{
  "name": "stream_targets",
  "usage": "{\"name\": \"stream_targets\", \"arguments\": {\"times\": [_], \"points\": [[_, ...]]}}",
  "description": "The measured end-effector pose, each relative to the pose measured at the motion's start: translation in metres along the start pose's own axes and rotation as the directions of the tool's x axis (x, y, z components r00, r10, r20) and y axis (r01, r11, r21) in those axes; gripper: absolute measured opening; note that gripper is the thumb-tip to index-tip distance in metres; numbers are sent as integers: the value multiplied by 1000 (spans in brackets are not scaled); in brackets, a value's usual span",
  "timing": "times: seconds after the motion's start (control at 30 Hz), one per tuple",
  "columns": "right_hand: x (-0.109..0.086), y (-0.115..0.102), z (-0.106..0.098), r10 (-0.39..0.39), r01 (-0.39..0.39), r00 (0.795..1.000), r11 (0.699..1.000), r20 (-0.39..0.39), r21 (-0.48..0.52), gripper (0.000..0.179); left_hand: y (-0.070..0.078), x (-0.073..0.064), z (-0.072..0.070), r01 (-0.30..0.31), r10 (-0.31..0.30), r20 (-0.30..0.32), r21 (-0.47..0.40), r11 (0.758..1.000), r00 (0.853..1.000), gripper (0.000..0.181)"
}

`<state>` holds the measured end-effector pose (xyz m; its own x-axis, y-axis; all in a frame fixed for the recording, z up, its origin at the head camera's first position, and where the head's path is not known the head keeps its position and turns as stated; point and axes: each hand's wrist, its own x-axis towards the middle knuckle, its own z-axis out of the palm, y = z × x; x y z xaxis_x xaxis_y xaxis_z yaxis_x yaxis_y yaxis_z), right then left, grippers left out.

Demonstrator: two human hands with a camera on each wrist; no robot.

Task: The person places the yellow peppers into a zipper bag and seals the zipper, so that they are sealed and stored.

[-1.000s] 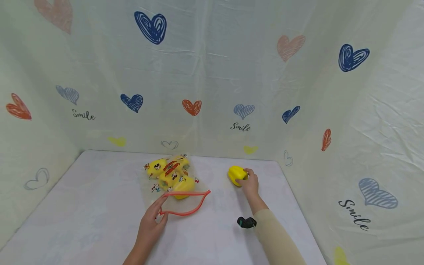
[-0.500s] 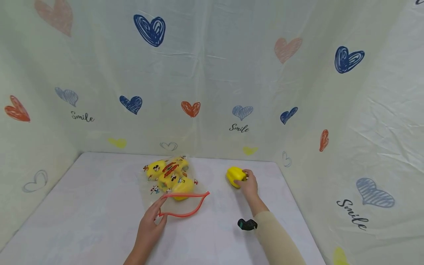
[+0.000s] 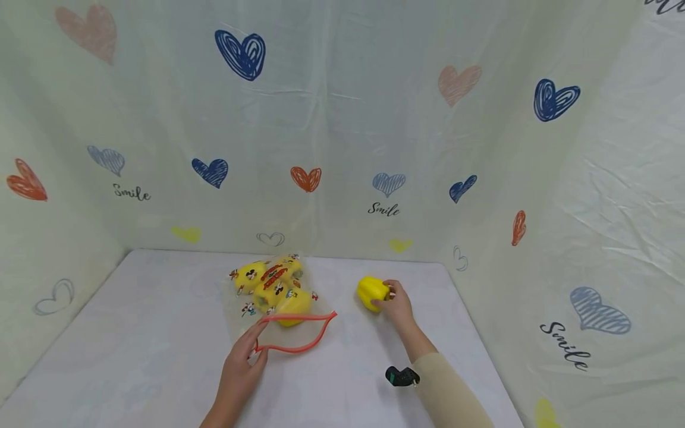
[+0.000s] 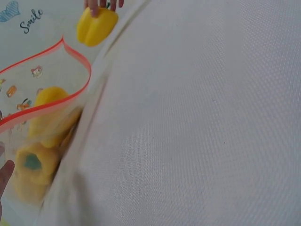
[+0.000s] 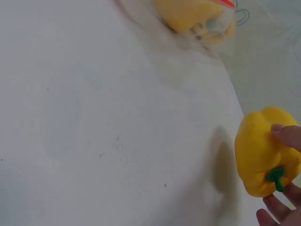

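A clear zip bag (image 3: pixel 235 324) with cartoon prints and a red rim lies left of centre, holding several yellow bell peppers (image 3: pixel 293 304). My left hand (image 3: pixel 242 362) grips the bag's near left edge between thumb and fingers, and the red mouth gapes. In the left wrist view, part of that hand shows at the left border. My right hand (image 3: pixel 397 304) holds another yellow bell pepper (image 5: pixel 256 150) by its stem end, thumb on top and fingers beneath. Its green stem faces the hand. In the right wrist view, the pepper's shadow falls on the table beside it.
A white-covered table (image 3: pixel 144 345) spreads under both hands. Curtains (image 3: pixel 332 119) printed with hearts and "Smile" enclose its back and sides. A small black device (image 3: pixel 402 376) is beside the right sleeve (image 3: pixel 449 392).
My right hand has carried the bell pepper slightly left, toward the bag. The left hand keeps its grip on the bag's rim. The head view has shifted slightly.
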<state>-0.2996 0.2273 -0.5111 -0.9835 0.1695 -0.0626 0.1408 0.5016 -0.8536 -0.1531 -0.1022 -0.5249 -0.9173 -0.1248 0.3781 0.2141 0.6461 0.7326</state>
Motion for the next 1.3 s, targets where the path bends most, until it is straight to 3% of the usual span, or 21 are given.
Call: {"name": "stream_targets", "arguments": {"times": [0.5, 0.8, 1.13, 1.3], "points": [[-29, -5, -1, -21, 22, 995, 1000, 96, -11, 56, 1, -4, 0, 24, -23, 22, -8, 1000, 999, 60], [-44, -12, -12, -66, 69, 980, 998, 186, -13, 56, 1, -1, 1, 15, -15, 8, -4, 1000, 1000, 62], [-56, -17, -16, -73, 93, 950, 994, 302, -52, 55, 0, -1, -1, -2, 2, -9, 2, 1000, 1000, 62], [-64, -21, -17, -93, 113, 922, 993, 377, -32, 55, 1, 0, -1, -4, 4, -1, -9, 1000, 1000, 60]]}}
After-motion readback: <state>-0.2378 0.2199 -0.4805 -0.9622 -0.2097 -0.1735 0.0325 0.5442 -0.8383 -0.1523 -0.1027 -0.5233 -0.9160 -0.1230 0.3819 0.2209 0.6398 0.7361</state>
